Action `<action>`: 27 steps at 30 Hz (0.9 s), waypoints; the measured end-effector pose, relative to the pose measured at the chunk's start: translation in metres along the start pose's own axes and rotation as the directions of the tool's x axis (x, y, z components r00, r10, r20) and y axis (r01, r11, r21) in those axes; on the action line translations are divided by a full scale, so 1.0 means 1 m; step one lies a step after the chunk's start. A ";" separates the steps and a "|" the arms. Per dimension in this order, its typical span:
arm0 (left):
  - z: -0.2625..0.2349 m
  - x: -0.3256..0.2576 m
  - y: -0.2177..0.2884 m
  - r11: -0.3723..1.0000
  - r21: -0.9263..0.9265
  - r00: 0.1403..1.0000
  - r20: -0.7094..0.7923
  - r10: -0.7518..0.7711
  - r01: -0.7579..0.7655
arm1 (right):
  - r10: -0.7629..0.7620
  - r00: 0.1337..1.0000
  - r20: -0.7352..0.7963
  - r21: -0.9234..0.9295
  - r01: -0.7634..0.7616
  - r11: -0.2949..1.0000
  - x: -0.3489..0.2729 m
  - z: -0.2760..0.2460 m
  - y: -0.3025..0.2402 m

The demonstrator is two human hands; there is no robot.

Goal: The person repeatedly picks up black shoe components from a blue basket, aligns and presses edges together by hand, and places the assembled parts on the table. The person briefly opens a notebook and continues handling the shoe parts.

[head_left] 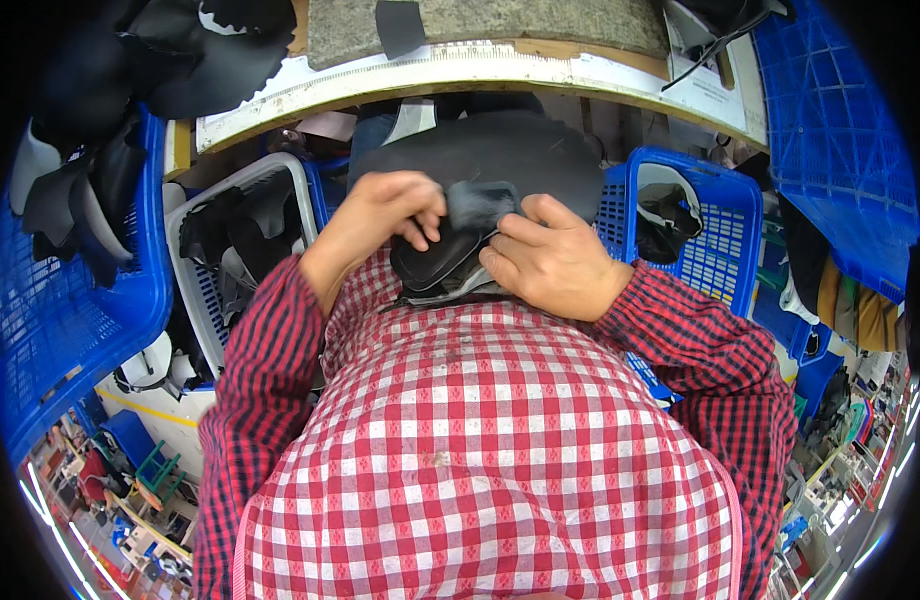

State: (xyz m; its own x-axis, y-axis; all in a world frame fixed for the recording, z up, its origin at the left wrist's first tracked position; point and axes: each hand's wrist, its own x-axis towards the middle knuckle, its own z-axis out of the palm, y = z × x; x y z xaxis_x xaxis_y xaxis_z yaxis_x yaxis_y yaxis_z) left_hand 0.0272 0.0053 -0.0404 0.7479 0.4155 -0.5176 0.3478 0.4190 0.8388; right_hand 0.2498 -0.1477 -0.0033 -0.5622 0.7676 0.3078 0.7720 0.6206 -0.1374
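Note:
A black shoe upper (pixel 432 262), with grey lining at its lower edge, lies at my lap between my two hands. My right hand (pixel 555 250) pinches its right side, thumb and fingers closed on the edge. A dark flap (pixel 480 205), smeared by motion, stands up between the hands; whether it belongs to the upper I cannot tell. At its left, my left hand (pixel 395 210) has curled, slightly blurred fingers, and what they hold is hidden. Behind them spreads a broad dark grey padded surface (pixel 480 145).
A worktable (pixel 480 70) with a ruler strip and a stone slab crosses ahead. Baskets flank me: a grey one (pixel 305 190) and a large blue one (pixel 40 370) at left, another blue one (pixel 705 265) at right, all with black pieces. A blue crate (pixel 840 130) rises at far right.

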 end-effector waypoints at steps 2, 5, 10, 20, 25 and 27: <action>-0.009 -0.026 -0.021 0.995 -0.053 0.984 -0.166 0.070 -0.080 | 0.042 0.999 -0.008 0.003 -0.042 0.999 -0.005 0.001 -0.001; -0.008 -0.043 -0.040 0.951 0.305 0.978 -0.178 0.113 -0.054 | 0.061 0.998 0.011 0.013 -0.061 0.998 -0.005 0.005 -0.001; 0.013 -0.016 -0.044 0.951 0.307 0.991 -0.118 0.064 -0.025 | 0.126 0.989 -0.084 0.002 -0.126 0.992 0.000 0.009 0.001; 0.018 -0.008 0.030 0.654 0.682 0.925 0.090 0.370 -0.328 | 0.195 0.978 -0.072 -0.013 -0.196 0.981 -0.001 0.007 -0.005; 0.045 0.026 0.013 0.749 0.619 0.972 0.154 0.179 -0.236 | 0.188 0.978 -0.088 -0.033 -0.192 0.981 -0.001 0.013 -0.007; 0.045 0.031 0.000 0.938 0.308 0.987 0.091 0.135 -0.157 | 0.329 0.938 -0.105 0.106 -0.319 0.942 -0.007 0.017 -0.001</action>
State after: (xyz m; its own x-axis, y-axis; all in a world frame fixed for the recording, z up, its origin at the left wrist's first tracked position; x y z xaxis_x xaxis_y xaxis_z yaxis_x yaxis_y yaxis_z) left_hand 0.0757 -0.0180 -0.0494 0.8365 0.3930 -0.3819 0.3831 0.0789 0.9203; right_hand 0.2485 -0.1509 -0.0217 -0.2424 0.9077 0.3425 0.8751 0.3570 -0.3269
